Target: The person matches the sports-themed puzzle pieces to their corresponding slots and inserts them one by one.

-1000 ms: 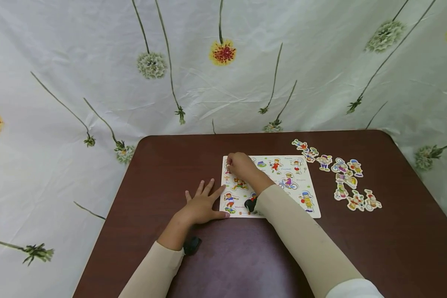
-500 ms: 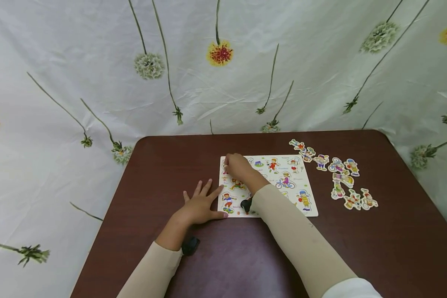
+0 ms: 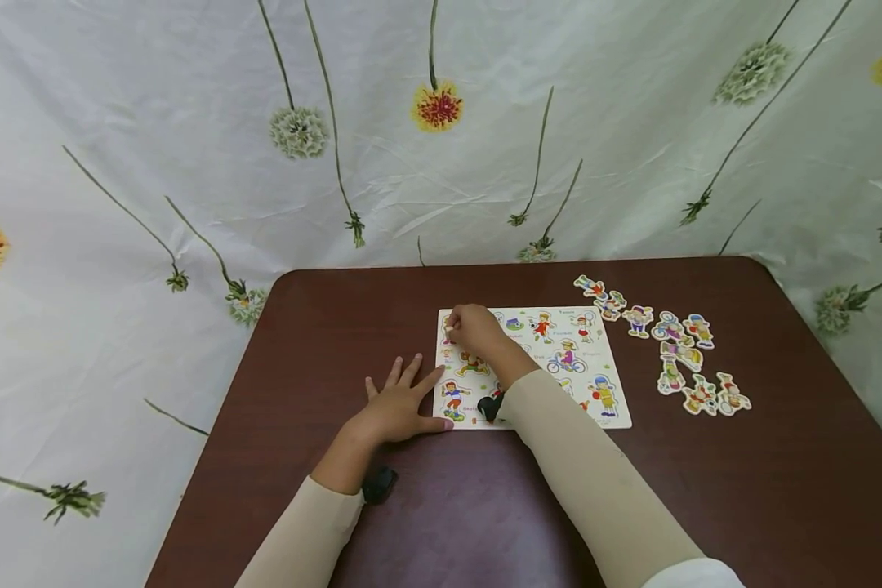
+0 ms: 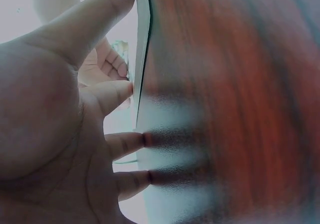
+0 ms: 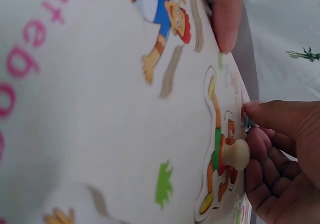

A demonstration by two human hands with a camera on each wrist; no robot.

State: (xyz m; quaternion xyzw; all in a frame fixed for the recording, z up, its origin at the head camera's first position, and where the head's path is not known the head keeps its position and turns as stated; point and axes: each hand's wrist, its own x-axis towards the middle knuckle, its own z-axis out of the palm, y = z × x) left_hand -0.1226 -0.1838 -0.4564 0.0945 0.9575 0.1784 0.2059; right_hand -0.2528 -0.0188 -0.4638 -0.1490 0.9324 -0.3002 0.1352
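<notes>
A white puzzle board (image 3: 518, 420) printed with children at play lies on the table. My left hand (image 3: 393, 412) is spread flat at its left edge, thumb and index fingertip touching the rim. In the left wrist view, that hand's fingertips (image 4: 131, 87) meet the board's edge and the tabletop. My right hand (image 3: 478, 333) is over the upper left corner, fingers curled, pinching a small puzzle piece (image 3: 448, 333) mostly hidden by them. Closer in the right wrist view, a running-figure piece (image 5: 216, 149) with a round wooden knob (image 5: 237, 154) sits in the board, apart from my right fingers.
Several loose puzzle pieces (image 3: 670, 328) lie on the brown table (image 3: 764, 482) to the right of the board. One loose piece (image 3: 610, 305) is close to the board's upper right corner. A flower-printed cloth (image 3: 382, 163) hangs behind the table.
Both hands keep nearly the same places on the board, with slight movement at the right fingertips. The head view shifts a little.
</notes>
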